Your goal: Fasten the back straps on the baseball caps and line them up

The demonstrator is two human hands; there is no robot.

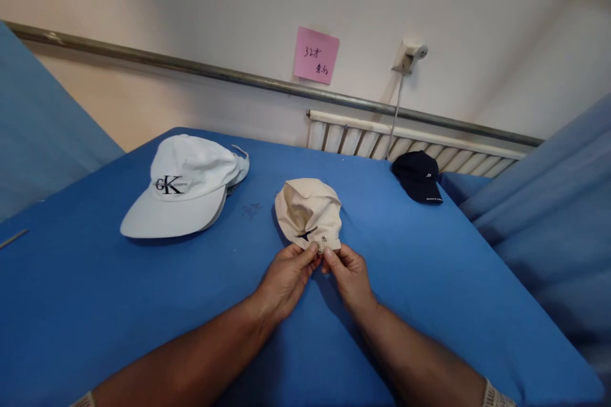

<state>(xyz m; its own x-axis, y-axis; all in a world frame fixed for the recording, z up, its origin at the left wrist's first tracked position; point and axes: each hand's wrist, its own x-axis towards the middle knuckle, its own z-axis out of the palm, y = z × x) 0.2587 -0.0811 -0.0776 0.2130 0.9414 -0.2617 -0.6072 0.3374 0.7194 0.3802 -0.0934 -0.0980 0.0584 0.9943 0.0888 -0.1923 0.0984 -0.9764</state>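
Observation:
A beige cap (312, 203) rests on the blue table with its back turned towards me. At its near edge, my left hand (287, 276) pinches the strap between thumb and fingers. My right hand (351, 273) grips the same strap just beside it, the two thumbs close together. A small metal eyelet or buckle shows on the strap above my right thumb. The cap's brim is hidden on the far side.
A white cap (191, 168) with black lettering lies to the left, a small black cap (417, 175) at the far right. Behind the blue table (191, 286) are a metal rail (238, 79), a radiator (353, 137) and a pink note (316, 55). Blue curtains (563, 203) hang at both sides.

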